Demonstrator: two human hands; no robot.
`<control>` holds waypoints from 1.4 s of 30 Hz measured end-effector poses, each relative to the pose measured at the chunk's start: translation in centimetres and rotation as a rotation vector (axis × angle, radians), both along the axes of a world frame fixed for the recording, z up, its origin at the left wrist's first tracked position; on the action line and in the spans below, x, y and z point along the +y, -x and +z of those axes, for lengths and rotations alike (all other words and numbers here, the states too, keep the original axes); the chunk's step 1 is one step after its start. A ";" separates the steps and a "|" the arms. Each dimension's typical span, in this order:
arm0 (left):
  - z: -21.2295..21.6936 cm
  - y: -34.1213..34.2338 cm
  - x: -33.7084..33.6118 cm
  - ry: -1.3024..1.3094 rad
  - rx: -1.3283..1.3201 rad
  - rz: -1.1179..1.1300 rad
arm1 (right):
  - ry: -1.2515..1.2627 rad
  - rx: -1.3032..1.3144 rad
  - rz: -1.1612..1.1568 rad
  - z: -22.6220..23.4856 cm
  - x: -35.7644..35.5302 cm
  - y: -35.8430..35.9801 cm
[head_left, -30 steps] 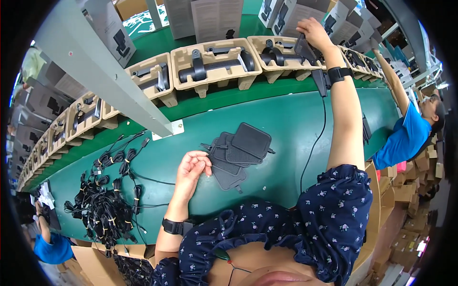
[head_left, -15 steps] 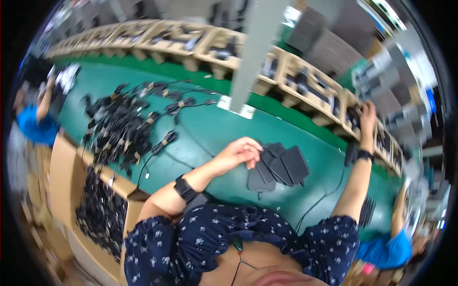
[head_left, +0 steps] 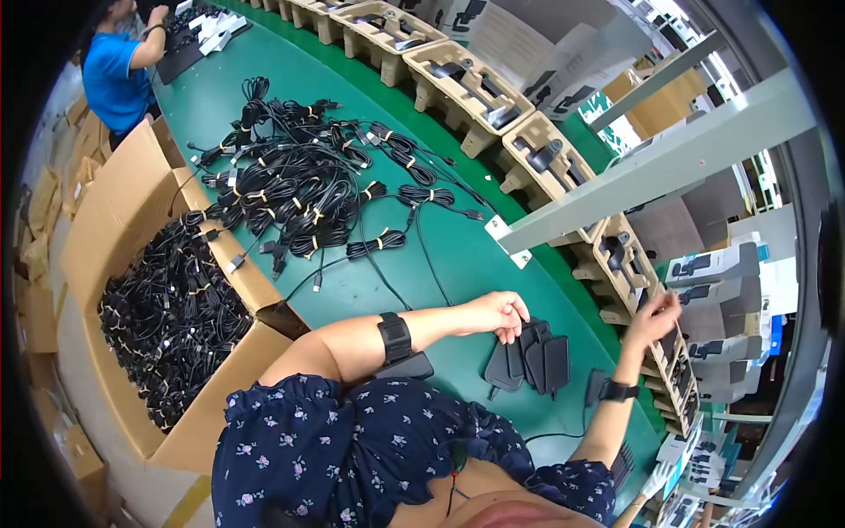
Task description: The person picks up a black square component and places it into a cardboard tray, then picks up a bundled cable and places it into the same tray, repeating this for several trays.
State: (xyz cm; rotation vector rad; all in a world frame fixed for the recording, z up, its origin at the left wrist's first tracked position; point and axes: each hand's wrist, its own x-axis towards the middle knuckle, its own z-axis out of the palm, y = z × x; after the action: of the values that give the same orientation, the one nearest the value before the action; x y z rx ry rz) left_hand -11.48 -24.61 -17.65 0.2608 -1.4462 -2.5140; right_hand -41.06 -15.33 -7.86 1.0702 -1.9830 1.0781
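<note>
Left hand (head_left: 502, 312) rests fingers-curled on top of the stack of flat black pads (head_left: 528, 363) on the green belt (head_left: 440, 264), touching, not clamped. Right hand (head_left: 653, 319) is out at the pulp trays (head_left: 634, 264) on the far right, fingers spread, holding nothing. Bundled black cables (head_left: 299, 198) lie far left on the belt; a cardboard box (head_left: 167, 326) of more sits near left.

Left hand (head_left: 502, 313): fingers curled, palm down, forearm extended. Right hand (head_left: 653, 319): raised, fingers apparently spread, partly blurred.
</note>
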 end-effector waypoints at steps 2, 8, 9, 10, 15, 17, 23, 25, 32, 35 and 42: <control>0.1 0.5 -0.1 -0.070 0.010 -0.005 | -0.053 0.069 0.410 -0.2 -1.6 -5.9; 0.1 0.6 -0.3 -0.125 -0.025 0.075 | -0.584 0.425 1.127 3.9 -9.6 -22.2; -0.1 0.9 -0.4 -0.121 -0.027 0.070 | -0.579 0.396 1.150 3.0 -11.5 -23.2; -1.0 1.7 -0.3 -0.098 0.009 0.065 | -0.571 0.373 1.176 2.3 -13.4 -24.2; -1.2 1.0 0.3 -0.143 0.072 0.083 | -0.942 0.301 0.958 -1.4 -18.9 -27.9; -2.1 1.8 0.6 -0.208 0.005 0.110 | -1.035 0.455 0.851 -2.1 -19.8 -28.9; -1.5 1.6 0.9 -0.194 0.003 0.137 | -1.134 0.374 0.944 -2.2 -19.0 -26.8; -1.5 1.4 1.0 -0.137 0.036 0.181 | -1.096 0.376 0.996 -1.2 -17.6 -25.7; 0.3 0.7 1.3 0.095 -0.023 0.264 | -0.837 0.283 0.835 4.0 -12.0 -21.8; 1.1 -0.2 2.2 0.511 0.101 0.371 | -0.767 0.296 0.757 4.7 -9.6 -21.6; 3.7 -2.4 3.3 1.040 0.383 0.963 | -0.722 0.285 0.530 5.5 -4.0 -18.0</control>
State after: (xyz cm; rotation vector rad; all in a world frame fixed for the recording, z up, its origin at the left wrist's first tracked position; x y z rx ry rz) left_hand -9.06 -21.34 -13.99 0.1829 -1.6626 -0.8557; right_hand -23.09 -19.37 -2.38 2.0830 -1.9273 0.3703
